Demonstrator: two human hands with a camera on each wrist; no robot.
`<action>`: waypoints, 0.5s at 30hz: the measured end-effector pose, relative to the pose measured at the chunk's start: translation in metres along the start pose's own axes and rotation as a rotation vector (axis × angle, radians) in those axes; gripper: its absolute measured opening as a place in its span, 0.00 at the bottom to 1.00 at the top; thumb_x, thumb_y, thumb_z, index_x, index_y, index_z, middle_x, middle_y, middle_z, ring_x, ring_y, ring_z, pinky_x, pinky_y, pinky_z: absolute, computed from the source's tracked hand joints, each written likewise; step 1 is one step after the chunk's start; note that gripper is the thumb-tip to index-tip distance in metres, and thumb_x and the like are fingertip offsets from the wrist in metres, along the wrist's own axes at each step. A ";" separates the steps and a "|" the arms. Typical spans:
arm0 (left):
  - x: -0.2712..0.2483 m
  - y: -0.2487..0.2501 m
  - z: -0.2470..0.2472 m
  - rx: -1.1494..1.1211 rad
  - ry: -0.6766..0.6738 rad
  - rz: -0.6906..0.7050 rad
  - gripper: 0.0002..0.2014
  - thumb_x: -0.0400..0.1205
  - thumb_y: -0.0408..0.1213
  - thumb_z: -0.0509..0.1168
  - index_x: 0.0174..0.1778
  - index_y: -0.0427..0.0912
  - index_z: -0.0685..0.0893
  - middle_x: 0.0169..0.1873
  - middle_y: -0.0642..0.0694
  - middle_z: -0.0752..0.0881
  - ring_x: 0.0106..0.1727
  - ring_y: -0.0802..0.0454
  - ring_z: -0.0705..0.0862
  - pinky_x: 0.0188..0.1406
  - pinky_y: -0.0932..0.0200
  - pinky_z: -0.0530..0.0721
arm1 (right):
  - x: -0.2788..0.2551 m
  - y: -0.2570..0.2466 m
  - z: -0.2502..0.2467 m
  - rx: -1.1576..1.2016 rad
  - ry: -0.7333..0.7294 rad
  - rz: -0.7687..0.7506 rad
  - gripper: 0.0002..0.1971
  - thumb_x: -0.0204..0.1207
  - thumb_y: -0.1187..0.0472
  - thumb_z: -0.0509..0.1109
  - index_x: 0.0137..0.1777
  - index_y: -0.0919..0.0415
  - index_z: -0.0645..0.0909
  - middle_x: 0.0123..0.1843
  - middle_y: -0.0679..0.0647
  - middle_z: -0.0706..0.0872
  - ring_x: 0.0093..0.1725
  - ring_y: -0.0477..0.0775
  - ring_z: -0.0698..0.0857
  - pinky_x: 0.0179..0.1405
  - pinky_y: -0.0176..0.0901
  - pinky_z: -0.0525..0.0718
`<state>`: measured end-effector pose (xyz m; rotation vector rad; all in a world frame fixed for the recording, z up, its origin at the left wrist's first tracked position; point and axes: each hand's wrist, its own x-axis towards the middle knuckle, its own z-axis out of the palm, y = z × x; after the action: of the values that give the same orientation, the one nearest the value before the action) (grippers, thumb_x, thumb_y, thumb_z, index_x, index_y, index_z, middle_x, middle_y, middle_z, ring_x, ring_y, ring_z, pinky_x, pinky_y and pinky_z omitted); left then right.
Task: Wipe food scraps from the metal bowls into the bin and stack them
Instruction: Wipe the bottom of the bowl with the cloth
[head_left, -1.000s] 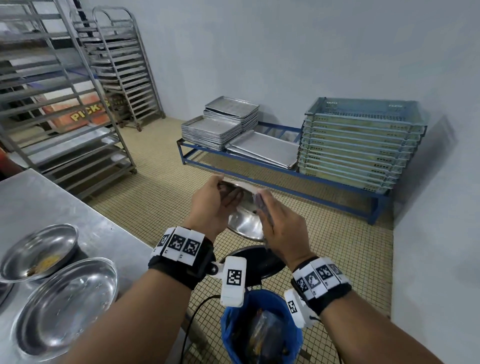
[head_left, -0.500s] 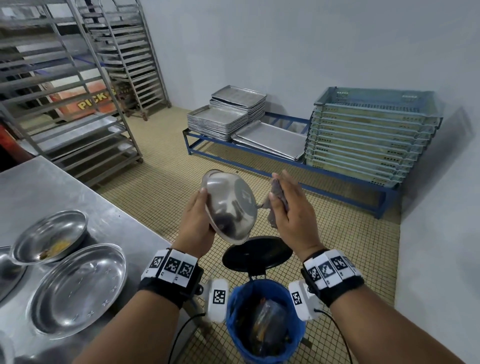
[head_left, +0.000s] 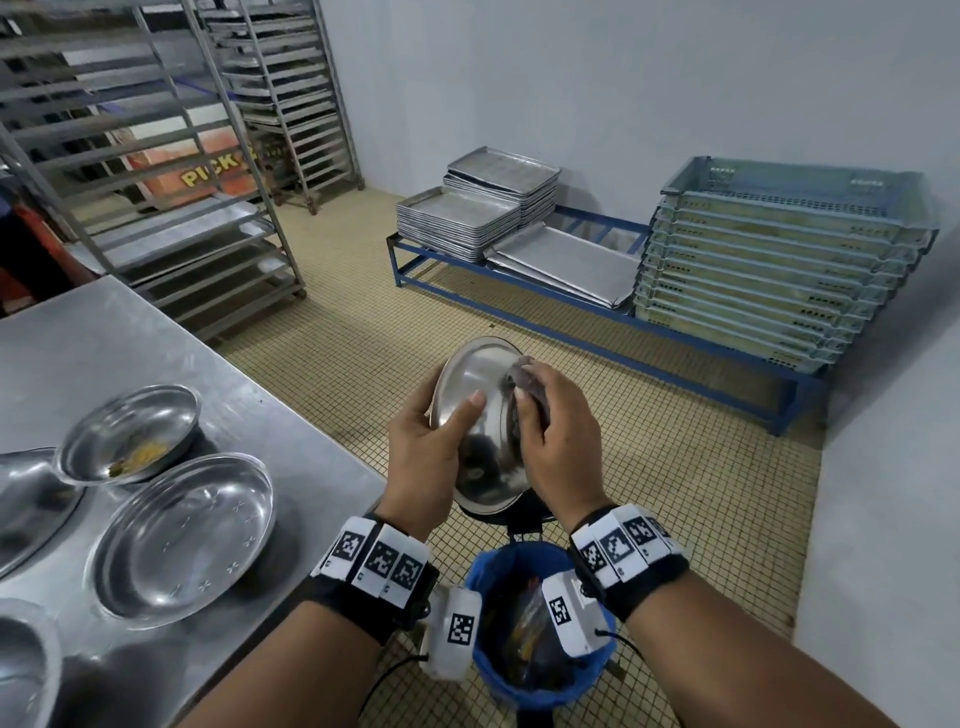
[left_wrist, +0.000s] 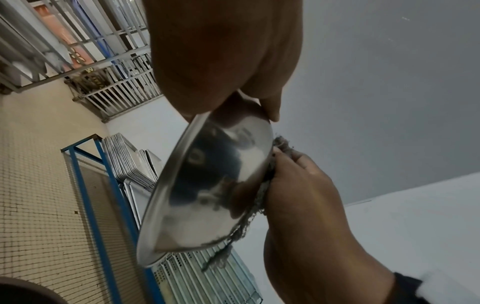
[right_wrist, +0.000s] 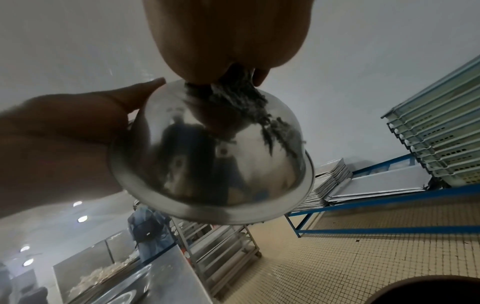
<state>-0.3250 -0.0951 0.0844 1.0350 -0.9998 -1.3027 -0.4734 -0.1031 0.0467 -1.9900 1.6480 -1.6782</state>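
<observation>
**Inspector A:** We find the metal bowl (head_left: 478, 410) held in the air, tilted on edge, at twelve o'clock from the blue-lined bin (head_left: 524, 623) and just above its black lid (head_left: 511, 512). The left hand (head_left: 421, 457) grips the near rim, thumb on the outer face. The right hand (head_left: 558, 441) is clenched round a grey cloth (head_left: 527, 382) and presses it to the convex outer side.

**Inspector B:** Agreed. We judge the bowl light, rigid and slippery, being polished thin steel; the rolled rim is the sound place to hold it.

**Inspector A:** On the table (head_left: 171, 338), at nine o'clock from the hands, we note a bowl with yellow scraps (head_left: 130, 434) and a clean-looking one (head_left: 184, 535) beside it. No stack is visible yet.
</observation>
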 end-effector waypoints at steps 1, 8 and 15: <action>0.000 0.000 -0.001 0.001 0.000 0.004 0.19 0.82 0.33 0.75 0.64 0.59 0.87 0.51 0.48 0.95 0.50 0.42 0.95 0.42 0.50 0.94 | -0.003 -0.001 0.002 0.014 -0.054 -0.012 0.17 0.90 0.56 0.63 0.75 0.61 0.78 0.74 0.53 0.82 0.76 0.49 0.78 0.72 0.52 0.82; 0.004 -0.007 -0.011 0.006 0.051 -0.045 0.25 0.81 0.34 0.77 0.75 0.51 0.84 0.62 0.40 0.91 0.55 0.39 0.94 0.48 0.43 0.94 | -0.028 0.020 0.000 0.007 -0.367 0.064 0.33 0.89 0.37 0.48 0.90 0.50 0.57 0.91 0.49 0.57 0.89 0.46 0.53 0.87 0.55 0.60; 0.004 -0.015 -0.010 -0.019 0.053 -0.074 0.12 0.85 0.34 0.73 0.64 0.48 0.88 0.50 0.42 0.95 0.45 0.40 0.95 0.34 0.54 0.92 | -0.011 0.011 0.001 0.029 -0.387 0.145 0.29 0.91 0.43 0.44 0.89 0.50 0.60 0.91 0.47 0.58 0.89 0.42 0.51 0.89 0.55 0.55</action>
<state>-0.3193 -0.0992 0.0677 1.0958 -0.9149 -1.3355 -0.4780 -0.1002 0.0320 -1.9698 1.5706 -1.1700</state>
